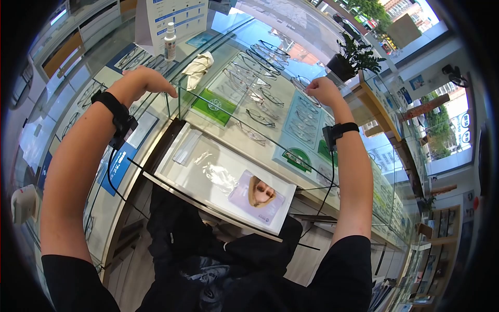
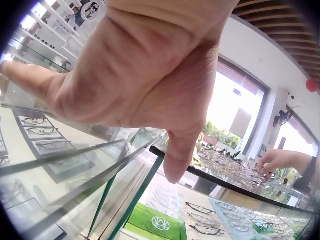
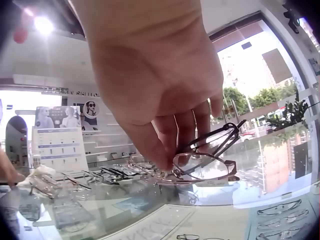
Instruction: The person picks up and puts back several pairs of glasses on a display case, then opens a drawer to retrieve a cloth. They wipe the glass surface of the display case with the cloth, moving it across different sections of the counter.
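My left hand (image 1: 143, 83) is spread at the corner of the glass counter (image 1: 179, 101), fingers loosely straight and holding nothing. In the left wrist view its thumb (image 2: 177, 160) points down beside the dark counter edge. At the far right of the counter top, my right hand (image 1: 325, 92) pinches a pair of eyeglasses (image 3: 235, 169) between thumb and fingers. These eyeglasses have thin rims, with dark temples in the right wrist view. A row of other eyeglasses (image 1: 267, 54) lies on the glass, left of the right hand. A crumpled pale cloth (image 1: 197, 70) lies near my left hand.
Beneath the glass lie more eyeglasses (image 1: 301, 117) on trays and a green card (image 1: 214, 105). An open white drawer (image 1: 166, 167) juts out in front of my body. A spray bottle (image 1: 170, 42) and a standing chart (image 1: 179, 15) are behind my left hand; a potted plant (image 1: 343, 65) stands far right.
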Motion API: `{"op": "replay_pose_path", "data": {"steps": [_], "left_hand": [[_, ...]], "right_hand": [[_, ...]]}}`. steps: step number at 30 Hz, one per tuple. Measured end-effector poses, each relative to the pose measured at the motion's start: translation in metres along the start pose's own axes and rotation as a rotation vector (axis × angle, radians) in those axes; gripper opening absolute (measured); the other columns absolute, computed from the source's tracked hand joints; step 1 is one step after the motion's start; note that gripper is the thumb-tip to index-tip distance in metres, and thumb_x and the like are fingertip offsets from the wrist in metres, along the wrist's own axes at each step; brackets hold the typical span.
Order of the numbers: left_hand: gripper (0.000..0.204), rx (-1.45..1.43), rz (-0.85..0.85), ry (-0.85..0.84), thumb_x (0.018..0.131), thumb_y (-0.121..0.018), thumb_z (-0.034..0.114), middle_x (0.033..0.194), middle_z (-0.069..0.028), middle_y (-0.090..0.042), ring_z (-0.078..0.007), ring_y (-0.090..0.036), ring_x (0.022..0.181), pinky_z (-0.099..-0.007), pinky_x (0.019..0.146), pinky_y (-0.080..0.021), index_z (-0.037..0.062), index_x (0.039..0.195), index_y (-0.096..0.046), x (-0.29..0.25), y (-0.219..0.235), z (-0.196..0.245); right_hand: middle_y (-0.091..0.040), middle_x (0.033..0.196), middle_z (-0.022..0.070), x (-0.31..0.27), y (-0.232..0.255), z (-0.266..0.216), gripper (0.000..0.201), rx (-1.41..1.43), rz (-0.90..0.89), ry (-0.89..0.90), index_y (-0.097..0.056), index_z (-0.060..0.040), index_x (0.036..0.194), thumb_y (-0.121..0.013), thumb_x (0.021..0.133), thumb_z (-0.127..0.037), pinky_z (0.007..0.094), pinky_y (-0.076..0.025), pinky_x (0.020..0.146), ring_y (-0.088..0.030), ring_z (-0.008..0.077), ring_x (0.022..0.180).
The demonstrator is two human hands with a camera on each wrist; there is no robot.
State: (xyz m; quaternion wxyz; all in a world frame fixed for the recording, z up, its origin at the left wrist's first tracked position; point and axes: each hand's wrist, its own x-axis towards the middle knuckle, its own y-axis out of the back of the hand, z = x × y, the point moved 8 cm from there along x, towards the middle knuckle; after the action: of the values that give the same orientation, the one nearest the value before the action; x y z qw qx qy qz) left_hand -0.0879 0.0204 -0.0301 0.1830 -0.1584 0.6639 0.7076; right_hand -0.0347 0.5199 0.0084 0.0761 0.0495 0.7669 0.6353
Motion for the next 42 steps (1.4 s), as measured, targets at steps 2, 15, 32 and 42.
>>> {"op": "replay_pose_path", "data": {"steps": [2,15,32,42], "left_hand": [[0.108,0.036,-0.016,-0.016,0.066,-0.078,0.071,0.158,-0.0307,-0.03,-0.0494,-0.023,0.143,-0.0593,0.117,-0.02,-0.0028,0.142,-0.057,0.003,-0.003,0.001],[0.11,0.049,-0.031,-0.021,0.071,-0.075,0.068,0.163,-0.035,-0.016,-0.0548,-0.012,0.15,-0.0651,0.118,-0.005,-0.0063,0.147,-0.048,0.013,-0.011,0.001],[0.138,0.126,-0.109,0.019,0.071,-0.077,0.068,0.154,-0.052,-0.005,-0.0701,-0.007,0.143,-0.06,0.116,-0.029,-0.0221,0.152,-0.01,0.016,-0.013,-0.002],[0.156,-0.132,-0.134,0.145,0.069,-0.086,0.058,0.146,-0.0584,0.016,-0.0695,-0.007,0.143,-0.0543,0.113,-0.035,-0.0211,0.144,0.025,0.019,-0.021,-0.018]], "right_hand": [[-0.076,0.088,0.0123,-0.029,0.006,-0.026,0.022,0.076,-0.014,0.102,-0.078,-0.0052,0.091,-0.078,0.079,-0.024,0.0366,-0.054,0.081,-0.07,0.024,0.084],[-0.065,0.09,0.0117,-0.238,-0.101,-0.213,0.011,0.227,-0.536,0.693,-0.067,-0.0035,0.088,-0.069,0.089,-0.014,0.0417,-0.051,0.085,-0.063,0.0309,0.097],[-0.061,0.089,0.0162,-0.045,-0.13,-0.078,0.002,-0.008,0.645,0.433,-0.064,-0.0009,0.081,-0.062,0.082,0.0,0.0482,-0.044,0.108,-0.058,0.0367,0.095],[-0.065,0.09,0.0151,0.077,-0.136,-0.004,0.01,-0.119,0.653,0.248,-0.069,-0.002,0.078,-0.061,0.079,0.004,0.0446,-0.049,0.093,-0.06,0.035,0.098]]}}
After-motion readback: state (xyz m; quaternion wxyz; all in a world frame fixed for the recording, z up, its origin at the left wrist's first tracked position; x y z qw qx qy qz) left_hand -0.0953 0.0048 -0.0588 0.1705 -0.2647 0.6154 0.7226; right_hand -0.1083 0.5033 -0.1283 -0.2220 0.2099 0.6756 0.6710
